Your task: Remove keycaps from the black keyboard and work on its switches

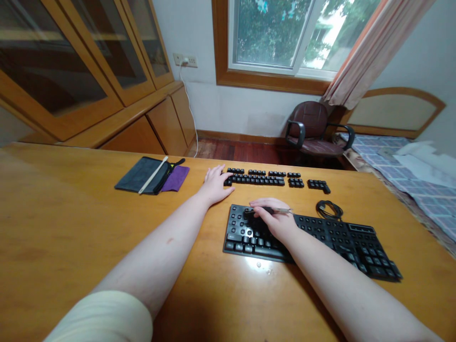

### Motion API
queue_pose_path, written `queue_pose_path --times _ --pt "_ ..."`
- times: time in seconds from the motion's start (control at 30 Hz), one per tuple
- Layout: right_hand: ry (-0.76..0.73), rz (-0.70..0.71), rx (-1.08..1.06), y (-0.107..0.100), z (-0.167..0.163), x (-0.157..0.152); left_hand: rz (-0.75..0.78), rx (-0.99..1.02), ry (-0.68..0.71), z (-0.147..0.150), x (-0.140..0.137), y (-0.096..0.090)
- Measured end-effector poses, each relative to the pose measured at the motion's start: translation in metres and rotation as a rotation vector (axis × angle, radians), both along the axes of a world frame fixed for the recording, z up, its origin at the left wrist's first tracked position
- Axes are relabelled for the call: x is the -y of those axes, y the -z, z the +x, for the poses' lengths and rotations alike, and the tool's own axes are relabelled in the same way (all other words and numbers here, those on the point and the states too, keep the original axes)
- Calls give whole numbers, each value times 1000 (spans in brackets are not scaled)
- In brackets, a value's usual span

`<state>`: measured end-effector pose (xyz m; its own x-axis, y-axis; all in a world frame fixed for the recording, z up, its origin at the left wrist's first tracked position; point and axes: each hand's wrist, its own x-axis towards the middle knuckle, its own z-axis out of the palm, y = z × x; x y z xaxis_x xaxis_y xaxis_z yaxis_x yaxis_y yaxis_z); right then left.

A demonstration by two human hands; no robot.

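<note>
Black plastic keyboard [322, 230], lying flat on a glossy wooden bench [53, 228], right of centre. Its upper left part shows bare switches where keycaps are missing; the lowest rows there carry theirs. Over that part is the right hand [278, 221], its grip closed on a slim tool [281, 210] whose dark end points left toward the switches; its exact kind is hard to tell.

Beyond the keyboard, loose black keycaps [263, 179] stand in short rows. At their left end is the left hand [214, 186], fingers spread and its grip apart, fingertips by the nearest caps; whether it touches one cannot be told.

The keyboard looks stiff, fairly light and rather smooth; its outer edges seem the sound place to hold, since the exposed switches look easy to bend. The caps look tiny, hard and slippery, best pinched by their sides.

Behind the keyboard lies a coiled black cable [329, 217]. Farther left are a dark grey pouch [133, 175], a pale stick [154, 174] across it and a purple cloth [176, 179]. Past the bench are a wooden cabinet [167, 121], a window [270, 38], a maroon armchair [309, 118] and a bed [423, 161].
</note>
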<state>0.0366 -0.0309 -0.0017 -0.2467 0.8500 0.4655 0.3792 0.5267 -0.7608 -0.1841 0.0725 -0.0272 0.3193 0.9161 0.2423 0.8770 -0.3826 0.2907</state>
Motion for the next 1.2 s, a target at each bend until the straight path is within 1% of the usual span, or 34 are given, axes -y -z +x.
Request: queue_pose_path --times 0.23,0.57,0.67,0.8,0.93,1.07,1.13,1.2 --pt "2 1 2 -2 0 1 -9 15 18 0 1 -1" --pt "4 1 18 -1 0 0 -16 24 16 0 -1 2" --pt "2 -2 19 -1 0 0 -8 23 16 0 -1 2" --pt "3 4 21 -2 0 0 24 77 14 1 0 0" --pt "10 3 17 -4 0 1 88 212 -30 -3 -4 -2" --pt "10 -9 9 -2 0 1 141 367 -172 -12 -10 -2" --pt "10 -19 7 -1 1 1 131 369 -213 -14 -12 -2" --pt "13 -26 3 0 1 1 86 308 -199 -13 -10 -2"
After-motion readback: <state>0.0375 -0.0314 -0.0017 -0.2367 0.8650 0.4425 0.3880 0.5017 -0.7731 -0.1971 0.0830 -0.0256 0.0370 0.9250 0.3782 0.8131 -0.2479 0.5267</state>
